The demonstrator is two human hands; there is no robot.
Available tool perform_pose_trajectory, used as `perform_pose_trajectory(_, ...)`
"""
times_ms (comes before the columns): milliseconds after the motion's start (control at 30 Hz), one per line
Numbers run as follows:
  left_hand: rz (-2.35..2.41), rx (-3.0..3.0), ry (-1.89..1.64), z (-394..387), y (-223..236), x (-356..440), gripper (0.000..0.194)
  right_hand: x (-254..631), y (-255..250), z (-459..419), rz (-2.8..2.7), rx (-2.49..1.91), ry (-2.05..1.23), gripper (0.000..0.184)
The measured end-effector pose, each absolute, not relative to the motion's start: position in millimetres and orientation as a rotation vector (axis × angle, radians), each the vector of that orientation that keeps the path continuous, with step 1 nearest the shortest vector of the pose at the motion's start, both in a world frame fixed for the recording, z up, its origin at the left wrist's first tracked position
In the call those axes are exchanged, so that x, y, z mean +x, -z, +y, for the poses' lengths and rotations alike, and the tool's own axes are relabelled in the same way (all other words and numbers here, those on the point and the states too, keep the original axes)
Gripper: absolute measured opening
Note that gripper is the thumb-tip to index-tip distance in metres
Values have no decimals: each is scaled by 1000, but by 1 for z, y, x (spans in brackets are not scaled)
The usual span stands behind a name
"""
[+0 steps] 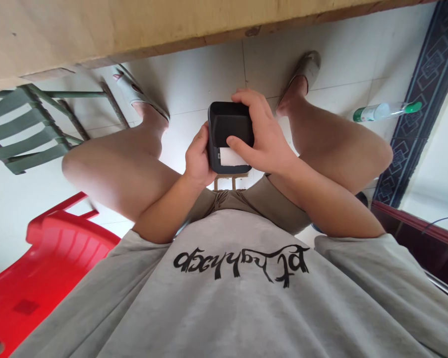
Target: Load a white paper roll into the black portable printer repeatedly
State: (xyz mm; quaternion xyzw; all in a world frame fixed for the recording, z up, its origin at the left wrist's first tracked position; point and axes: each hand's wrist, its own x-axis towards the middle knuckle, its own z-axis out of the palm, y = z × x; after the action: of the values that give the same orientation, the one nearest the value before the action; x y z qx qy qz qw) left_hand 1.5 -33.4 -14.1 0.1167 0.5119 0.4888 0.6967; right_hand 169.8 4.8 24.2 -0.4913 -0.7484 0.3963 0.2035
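Between my two hands, above my lap, is a small black box-shaped device (231, 130) with rounded corners. A white paper piece (232, 157) shows at its near end; I cannot tell whether it is stuck on or coming out. My left hand (199, 158) grips the device's left side, thumb along the edge and fingers hidden beneath. Over the right side lies my right hand (267, 136), its thumb bent across the top close to the paper and its fingers curled round the far right corner.
A wooden table edge (164, 42) runs across in front of me. To the left are a green slatted chair (30, 124) and a red plastic chair (56, 253). A clear bottle with a green cap (386, 110) lies on the tiled floor (216, 74) at right, beside a dark patterned border (425, 84).
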Motion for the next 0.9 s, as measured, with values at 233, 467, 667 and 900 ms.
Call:
perform_pose_trajectory(233, 1161, 223, -1082, -31, 12, -4, 27, 176, -27, 9, -2197, -1339, -1217, 86)
perform_pose_trajectory(467, 1106, 230, -1083, -28, 14, 5, 42, 182, -51, 16, -2247, -1423, -891, 53)
perform_pose_trajectory(667, 1036, 263, -1024, -23, 33, 13, 47, 183, -67, 16, -2024, -1842, -565, 26)
perform_pose_trajectory(900, 1047, 290, -1067, -23, 29, 18, 58, 172, -54, 13, -2298, -1949, -831, 33)
